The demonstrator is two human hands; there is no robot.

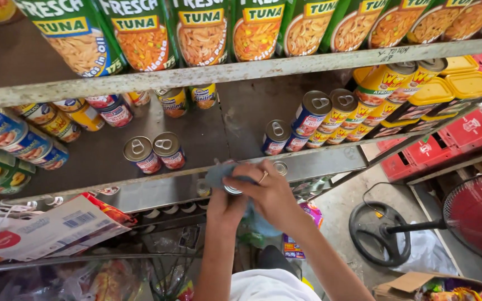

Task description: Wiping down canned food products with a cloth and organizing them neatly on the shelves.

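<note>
My left hand (224, 205) grips a small tin can (232, 190) from below, just in front of the middle shelf's metal edge (157, 188). My right hand (266, 192), with a ring on one finger, presses a blue-grey cloth (218, 173) over the can's top. Only a sliver of the can's silver rim shows between the fingers. Two pull-tab cans (154, 151) stand on the shelf just up and left of my hands.
Green pouches (196, 30) line the top shelf. Stacked cans (319, 120) and yellow-lidded tubs (453, 86) fill the shelf's right side, more cans (23, 136) the left. Red crates (436, 147), a fan with red blades (475, 214) and its round base (377, 231) stand below right. A cardboard pack (40, 231) lies lower left.
</note>
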